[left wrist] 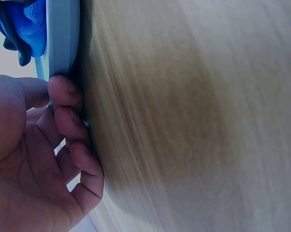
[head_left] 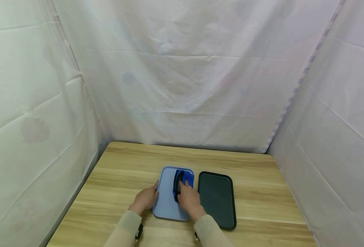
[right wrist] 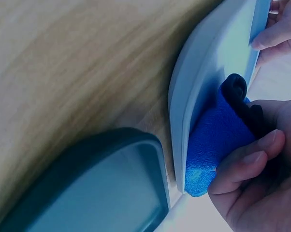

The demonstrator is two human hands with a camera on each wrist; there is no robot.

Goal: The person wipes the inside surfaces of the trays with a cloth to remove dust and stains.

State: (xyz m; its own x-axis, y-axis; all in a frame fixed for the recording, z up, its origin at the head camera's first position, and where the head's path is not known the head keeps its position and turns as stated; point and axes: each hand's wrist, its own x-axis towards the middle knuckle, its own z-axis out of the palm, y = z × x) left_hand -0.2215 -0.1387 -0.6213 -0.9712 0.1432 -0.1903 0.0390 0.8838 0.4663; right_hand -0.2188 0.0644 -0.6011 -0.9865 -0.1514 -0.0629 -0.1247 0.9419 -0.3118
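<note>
A light blue tray (head_left: 166,202) lies on the table. My left hand (head_left: 146,198) holds its left rim, the thumb over the edge and the other fingers curled against the outer wall and underside, as the left wrist view shows. Over the tray's right part is a blue fuzzy cloth (head_left: 188,176) with black edging. My right hand (head_left: 189,198) grips this cloth by its black part, thumb on one side and curled fingers on the other. In the right wrist view the blue fabric (right wrist: 213,145) bulges out beside the fingers, near the tray's rim. The palm hides part of the cloth.
Close to the right of the light blue tray lies a dark green tray (head_left: 216,199), with a narrow gap between them. Both rest on a wood-grain table (head_left: 262,192). White fabric curtains (head_left: 182,85) stand behind the table and along both sides.
</note>
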